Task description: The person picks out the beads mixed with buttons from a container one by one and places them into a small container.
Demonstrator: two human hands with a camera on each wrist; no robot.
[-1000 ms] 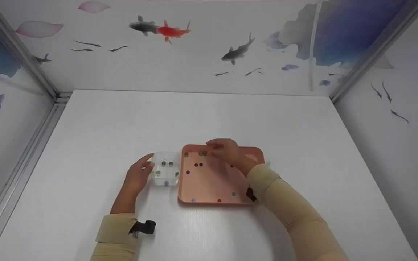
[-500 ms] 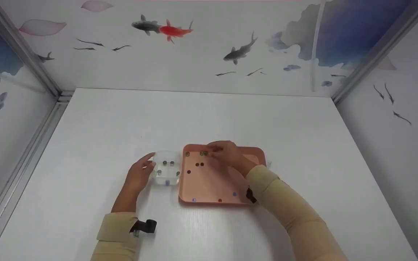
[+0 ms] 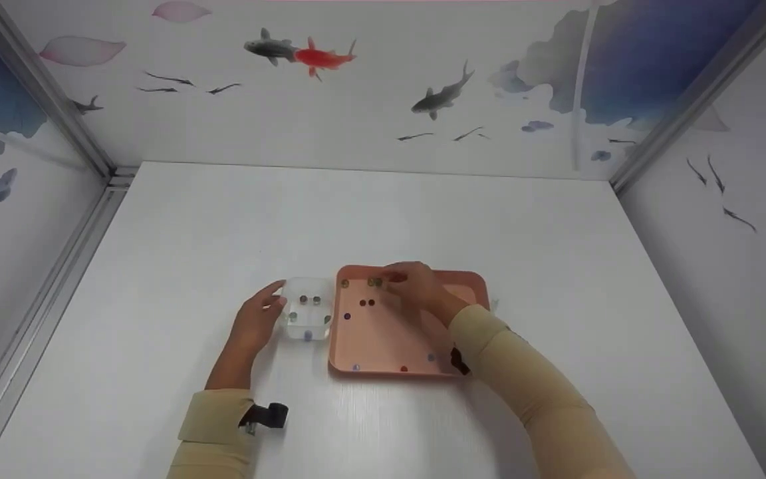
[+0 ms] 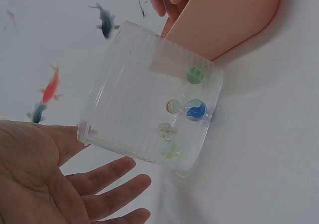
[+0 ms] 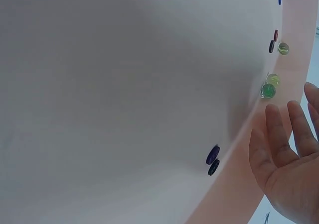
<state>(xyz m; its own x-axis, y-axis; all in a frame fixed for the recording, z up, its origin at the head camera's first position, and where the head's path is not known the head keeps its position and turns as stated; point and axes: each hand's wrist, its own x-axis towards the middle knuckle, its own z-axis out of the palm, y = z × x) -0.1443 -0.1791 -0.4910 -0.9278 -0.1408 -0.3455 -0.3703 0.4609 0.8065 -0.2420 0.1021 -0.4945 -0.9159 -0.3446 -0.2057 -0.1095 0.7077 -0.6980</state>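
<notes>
Straight-fingered and spread, the left hand (image 3: pixel 256 320) touches a clear plastic box (image 4: pixel 119 89), while the right hand (image 3: pixel 419 287), fingers extended with nothing visibly held, is nearer two round green glass marbles (image 5: pixel 268 90), just left of its fingertips at the far edge of a pink rectangular tray (image 3: pixel 386 339). Another green marble (image 3: pixel 345 283) sits farther left along that edge; the head view shows six other small coloured pieces (image 3: pixel 362 303) in the tray, and five clear-and-coloured marbles (image 4: pixel 196 110) in the box.
</notes>
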